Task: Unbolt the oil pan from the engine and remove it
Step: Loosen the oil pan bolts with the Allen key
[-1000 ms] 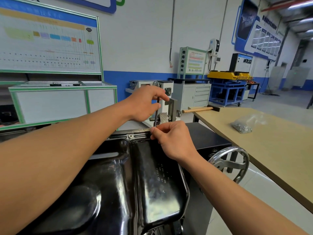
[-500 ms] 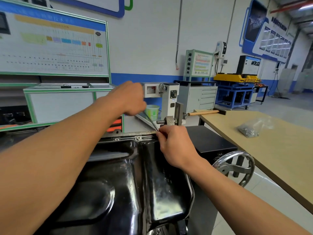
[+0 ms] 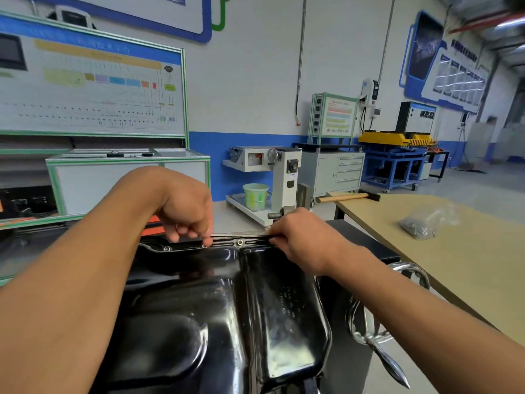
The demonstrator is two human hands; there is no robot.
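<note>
The glossy black oil pan (image 3: 227,308) sits bottom-up on the engine, filling the lower middle of the view. Bolt heads (image 3: 240,242) show along its far flange. A thin hex key (image 3: 244,236) lies almost level just above that flange. My left hand (image 3: 187,209) curls its fingers round the key's left end. My right hand (image 3: 304,240) pinches the key's other end at the pan's far right corner, hiding the bolt there.
A chrome handwheel (image 3: 409,273) juts from the engine stand at the right. Beyond it a wooden table (image 3: 468,274) carries a plastic bag of fasteners (image 3: 420,223) and a hammer (image 3: 343,197). A green bucket (image 3: 255,196) stands on a white machine behind.
The hex key has swung from upright to nearly level as my left hand moved down and to the left. My right hand has stayed at the corner bolt.
</note>
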